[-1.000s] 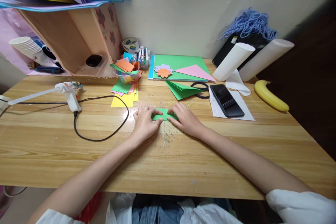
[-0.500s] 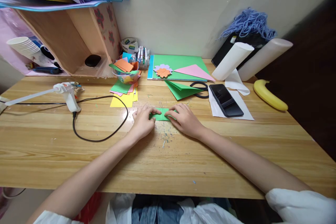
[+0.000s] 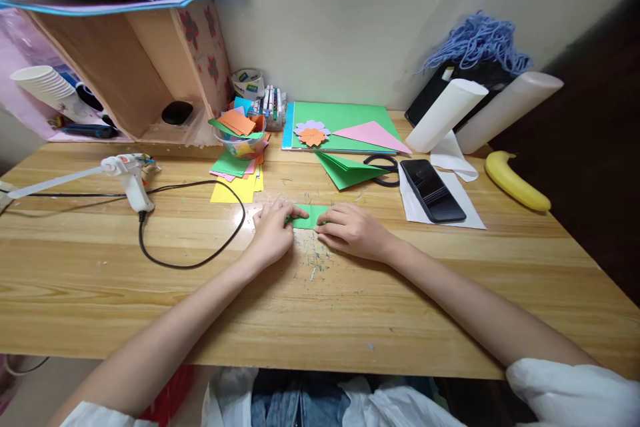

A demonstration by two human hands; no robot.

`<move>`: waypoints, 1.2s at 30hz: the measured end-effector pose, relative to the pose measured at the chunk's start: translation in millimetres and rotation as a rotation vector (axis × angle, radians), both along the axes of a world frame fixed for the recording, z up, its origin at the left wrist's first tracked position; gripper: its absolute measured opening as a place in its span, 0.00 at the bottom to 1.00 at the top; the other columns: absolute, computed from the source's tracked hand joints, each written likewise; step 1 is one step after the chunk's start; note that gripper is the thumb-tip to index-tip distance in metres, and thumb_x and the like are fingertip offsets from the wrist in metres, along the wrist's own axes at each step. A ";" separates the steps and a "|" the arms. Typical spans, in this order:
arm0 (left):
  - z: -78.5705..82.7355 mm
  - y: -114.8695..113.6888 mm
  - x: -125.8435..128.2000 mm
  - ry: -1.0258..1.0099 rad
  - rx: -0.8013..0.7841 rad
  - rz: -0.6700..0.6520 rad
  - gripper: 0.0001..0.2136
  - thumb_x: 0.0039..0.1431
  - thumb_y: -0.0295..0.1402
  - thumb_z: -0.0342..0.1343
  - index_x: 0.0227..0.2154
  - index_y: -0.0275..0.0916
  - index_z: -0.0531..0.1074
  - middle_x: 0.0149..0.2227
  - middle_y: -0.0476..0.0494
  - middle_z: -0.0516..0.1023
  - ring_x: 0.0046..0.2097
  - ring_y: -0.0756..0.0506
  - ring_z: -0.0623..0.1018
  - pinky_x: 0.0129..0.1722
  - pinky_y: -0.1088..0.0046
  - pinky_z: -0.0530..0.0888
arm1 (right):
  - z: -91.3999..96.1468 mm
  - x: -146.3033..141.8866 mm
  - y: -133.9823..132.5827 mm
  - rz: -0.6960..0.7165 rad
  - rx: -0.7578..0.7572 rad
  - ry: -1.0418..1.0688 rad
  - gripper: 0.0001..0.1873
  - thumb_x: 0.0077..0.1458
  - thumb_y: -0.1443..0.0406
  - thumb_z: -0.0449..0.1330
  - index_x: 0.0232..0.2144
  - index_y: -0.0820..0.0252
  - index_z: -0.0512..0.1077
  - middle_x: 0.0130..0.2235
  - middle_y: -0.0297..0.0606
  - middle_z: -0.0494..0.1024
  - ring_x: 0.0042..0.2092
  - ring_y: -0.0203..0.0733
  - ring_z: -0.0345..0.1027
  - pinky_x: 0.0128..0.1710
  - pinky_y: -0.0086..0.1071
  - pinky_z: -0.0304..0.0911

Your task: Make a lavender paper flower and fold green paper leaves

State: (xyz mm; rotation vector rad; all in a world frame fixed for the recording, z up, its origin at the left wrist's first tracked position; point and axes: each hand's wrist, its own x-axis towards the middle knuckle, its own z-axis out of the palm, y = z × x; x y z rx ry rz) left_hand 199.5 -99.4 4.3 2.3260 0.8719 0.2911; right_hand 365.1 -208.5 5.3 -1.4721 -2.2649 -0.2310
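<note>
A small strip of green paper (image 3: 310, 216) with a crease across its middle lies flat on the table in front of me. My left hand (image 3: 274, 228) covers the left end, its index finger stretched over the paper and the thumb by the lower edge, holding it against the table. On the right end, the fingers of my right hand (image 3: 350, 230) are bent and close together, the tips at the paper's lower right part. Both ends of the paper are partly hidden beneath my fingers. Beyond my right hand lie a folded green paper (image 3: 345, 172) and black-handled scissors (image 3: 383, 167).
A hot glue gun (image 3: 131, 180) with a looping black cord stands at left. Coloured paper pieces (image 3: 235, 188) lie by a plastic tub (image 3: 243, 145). At right are a phone (image 3: 433, 190), a banana (image 3: 517, 181) and a white paper roll (image 3: 447, 117).
My right hand has shifted slightly, its fingers drawn closer together and lower along the green paper. My left hand stays in place on the paper.
</note>
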 end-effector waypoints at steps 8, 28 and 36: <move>3.3 0.3 0.9 0.017 -0.007 -0.015 0.20 0.48 0.20 0.43 0.37 0.47 0.72 0.38 0.47 0.70 0.45 0.43 0.65 0.46 0.61 0.55 | -0.5 13.4 -1.7 0.050 0.036 -0.020 0.13 0.54 0.67 0.52 0.19 0.61 0.68 0.26 0.36 0.74 0.27 0.34 0.63 0.26 0.28 0.57; 14.5 13.8 -3.7 0.075 -0.118 -0.117 0.23 0.43 0.17 0.41 0.37 0.45 0.73 0.39 0.47 0.70 0.46 0.43 0.65 0.48 0.60 0.59 | -6.9 19.4 -5.4 -0.002 -0.011 0.128 0.14 0.54 0.62 0.54 0.18 0.59 0.66 0.25 0.36 0.73 0.27 0.34 0.64 0.26 0.29 0.57; 14.1 13.2 -7.4 -0.041 -0.084 -0.190 0.10 0.52 0.34 0.53 0.37 0.44 0.74 0.35 0.46 0.71 0.39 0.45 0.68 0.42 0.67 0.63 | -5.6 12.9 -1.4 -0.055 -0.061 0.095 0.09 0.55 0.63 0.53 0.32 0.61 0.70 0.31 0.40 0.73 0.33 0.38 0.65 0.31 0.30 0.59</move>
